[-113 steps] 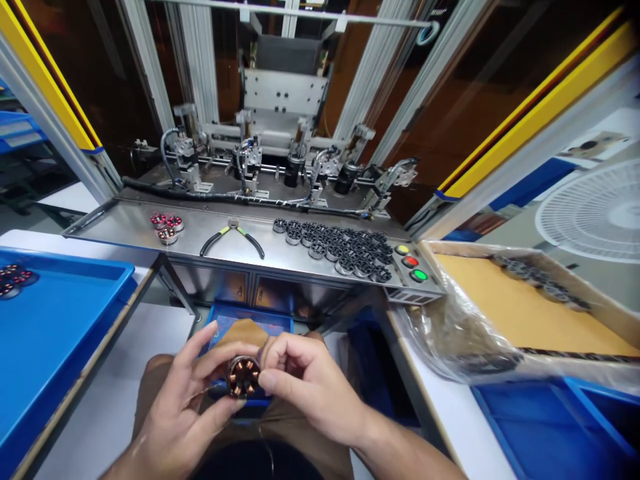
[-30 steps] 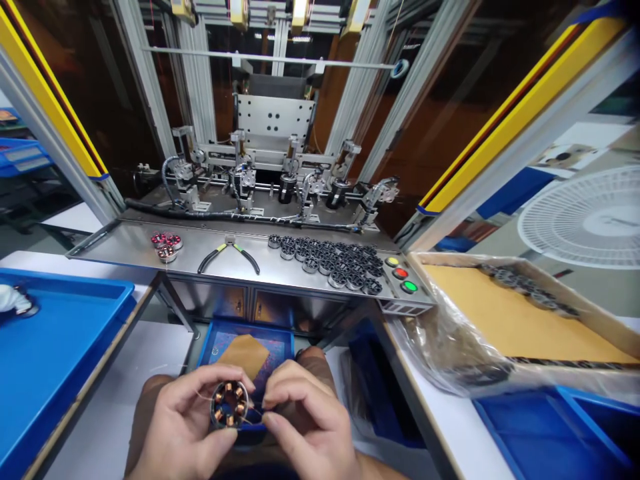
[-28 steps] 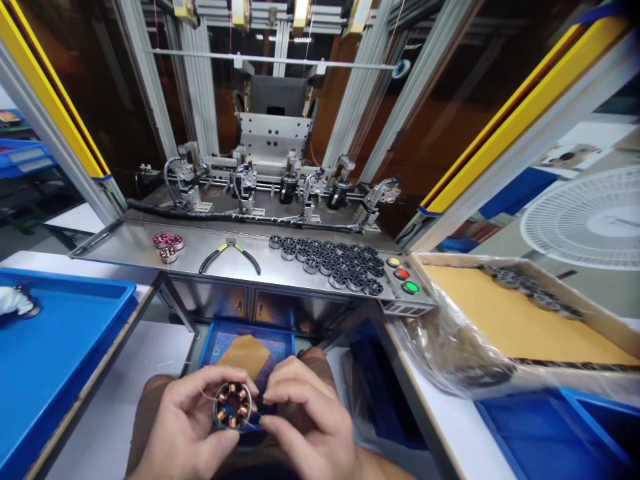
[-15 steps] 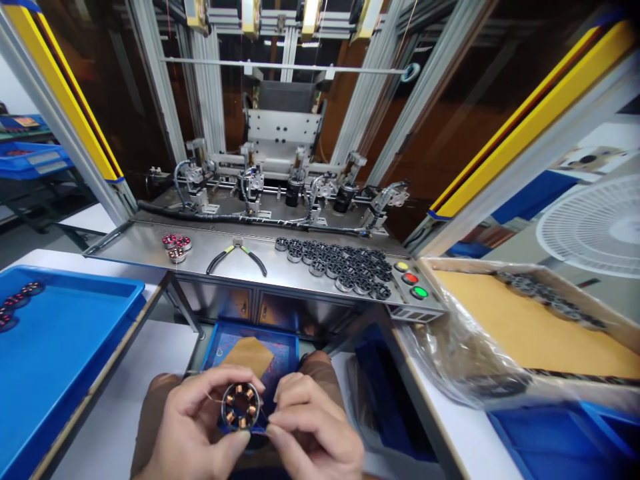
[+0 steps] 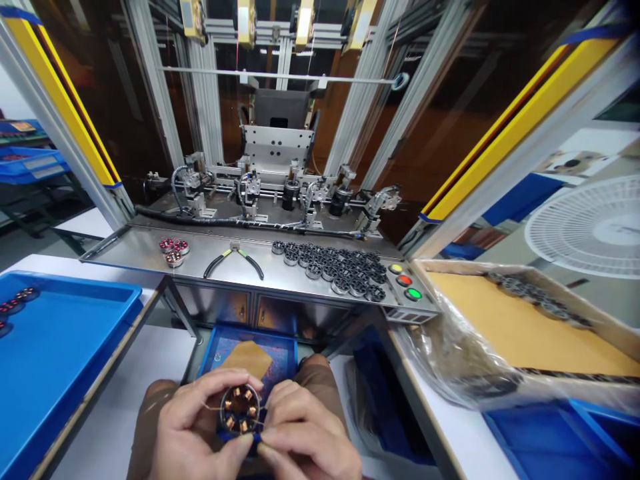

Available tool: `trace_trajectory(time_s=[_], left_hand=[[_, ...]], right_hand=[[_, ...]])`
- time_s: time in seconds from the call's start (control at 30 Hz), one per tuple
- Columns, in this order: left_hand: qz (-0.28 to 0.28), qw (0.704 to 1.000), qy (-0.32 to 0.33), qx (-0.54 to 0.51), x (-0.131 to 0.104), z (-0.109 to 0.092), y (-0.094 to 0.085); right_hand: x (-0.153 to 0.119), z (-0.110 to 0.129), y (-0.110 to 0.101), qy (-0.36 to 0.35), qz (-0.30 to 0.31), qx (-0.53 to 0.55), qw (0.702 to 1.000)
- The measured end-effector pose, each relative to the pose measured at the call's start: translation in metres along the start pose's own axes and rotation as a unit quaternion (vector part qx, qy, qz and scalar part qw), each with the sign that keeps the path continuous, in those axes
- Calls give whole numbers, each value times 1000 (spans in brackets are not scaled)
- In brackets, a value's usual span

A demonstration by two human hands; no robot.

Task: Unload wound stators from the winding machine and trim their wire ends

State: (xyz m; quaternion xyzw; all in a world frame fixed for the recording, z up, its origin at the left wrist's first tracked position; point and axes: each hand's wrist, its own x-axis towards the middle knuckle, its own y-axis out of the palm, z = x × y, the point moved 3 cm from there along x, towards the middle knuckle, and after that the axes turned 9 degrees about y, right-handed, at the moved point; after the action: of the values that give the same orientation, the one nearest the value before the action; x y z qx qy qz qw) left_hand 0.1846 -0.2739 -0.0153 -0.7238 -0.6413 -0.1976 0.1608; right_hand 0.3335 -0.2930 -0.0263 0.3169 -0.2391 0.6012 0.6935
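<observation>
My left hand [image 5: 187, 427] is closed around the rim of a round motor stator [image 5: 243, 425], thumb below and fingers above. Copper coils ring its open centre, which faces me. A thin wire end sticks out at its left side, near my left fingers. At the stator's lower right edge, my right hand [image 5: 313, 430] is closed in a pinch. A fine wire runs from the stator to those fingertips, whose grip is partly hidden. Both hands are above my lap, in front of a blue tray [image 5: 206, 360] holding a piece of brown cardboard [image 5: 250, 357].
Across the metal ledge lie wound stators [image 5: 173, 248], cutting pliers [image 5: 234, 257] and many black stator cores [image 5: 340, 263]. Buttons [image 5: 413, 294] sit at its right end, with the winding machine [image 5: 277, 143] behind. A blue tray [image 5: 75, 360] stands left, a plastic-lined box [image 5: 500, 320] right.
My right hand has moved left, closer to the stator, and its fingertips now pinch near the lower right rim. My left hand still holds the stator. The view has shifted slightly.
</observation>
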Motion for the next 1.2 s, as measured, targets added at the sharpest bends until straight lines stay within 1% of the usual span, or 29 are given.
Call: trace_trajectory(time_s=[0.03,0.1,0.17,0.2,0.27,0.37,0.43,0.5,0.57,0.63,0.7,0.77,0.83,0.9,0.97,1.0,1.07,1.13,1.2], left_hand=[[-7,997,-58,-42,-1,1,2],[-18,976,-178,-123,-4,2,7],[-20,951,-256,-173,-6,2,12],[-18,943,-275,-186,-7,2,14],[-9,935,-289,-205,-9,4,17],[16,931,-290,-220,-11,9,19],[22,931,-293,-216,-11,12,19],[18,929,-302,-211,-11,13,18],[14,922,-320,-219,-11,12,19],[4,914,-332,-235,-10,9,20],[-9,916,-320,-241,-9,8,22],[-26,934,-278,-225,-8,7,22],[-37,960,-207,-185,-8,9,20],[-32,982,-120,-142,-7,9,19],[-22,992,-48,-113,-6,9,18],[-19,994,-26,-103,-6,9,17],[-26,996,-10,-89,-5,7,16],[-33,996,-17,-81,-5,6,15],[-42,995,-29,-81,-7,5,14]], right_hand=[[5,1,-5,13,17,-7,1000],[18,3,-13,43,65,-23,997],[32,6,-18,55,123,-35,990],[38,8,-19,49,154,-35,986],[49,11,-17,35,204,-34,978],[57,14,-14,31,243,-28,969],[57,15,-13,30,248,-27,968],[54,16,-12,14,228,-37,973],[48,18,-13,-10,181,-64,981],[39,20,-15,-25,97,-103,990],[29,22,-16,-45,28,-152,987],[20,24,-17,-65,2,-202,977],[13,25,-18,-75,4,-232,970],[9,24,-18,-67,-4,-238,969],[5,23,-17,-58,-18,-227,972],[3,21,-16,-51,-30,-217,974],[0,19,-12,-39,-63,-189,979],[-3,16,-6,-17,-92,-157,983],[-3,13,-1,26,-118,-135,983]])
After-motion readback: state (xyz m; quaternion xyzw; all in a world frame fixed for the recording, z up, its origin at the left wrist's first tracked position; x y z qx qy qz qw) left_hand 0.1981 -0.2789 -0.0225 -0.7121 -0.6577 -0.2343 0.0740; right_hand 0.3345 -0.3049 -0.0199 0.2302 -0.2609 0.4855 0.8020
